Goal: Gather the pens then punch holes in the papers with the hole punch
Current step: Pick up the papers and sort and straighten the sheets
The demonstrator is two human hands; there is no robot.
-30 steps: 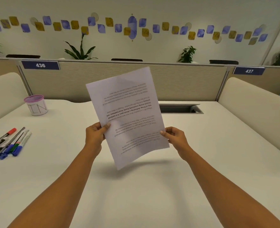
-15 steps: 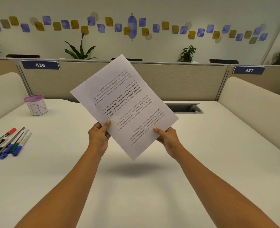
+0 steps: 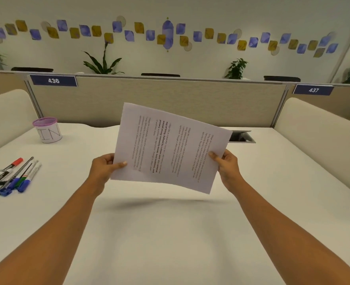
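Above the desk [image 3: 170, 233], printed papers [image 3: 170, 149], perhaps several sheets, pinched between left hand [image 3: 105, 168] and right hand [image 3: 226, 168].

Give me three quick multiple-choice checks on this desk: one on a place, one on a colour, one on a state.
1. Where do the pens lie?
A. on the desk's left side
B. inside the cup
C. under the paper

2. What colour is the rim of the cup?
A. green
B. purple
C. red

3. How is the paper held?
A. flat on the desk
B. by the right hand alone
C. lifted in both hands

Answers: 1 A, they lie loose on the desk, apart from the cup. 2 B, the mesh rim is purple. 3 C, the left hand and right hand grip opposite edges, with a shadow beneath.
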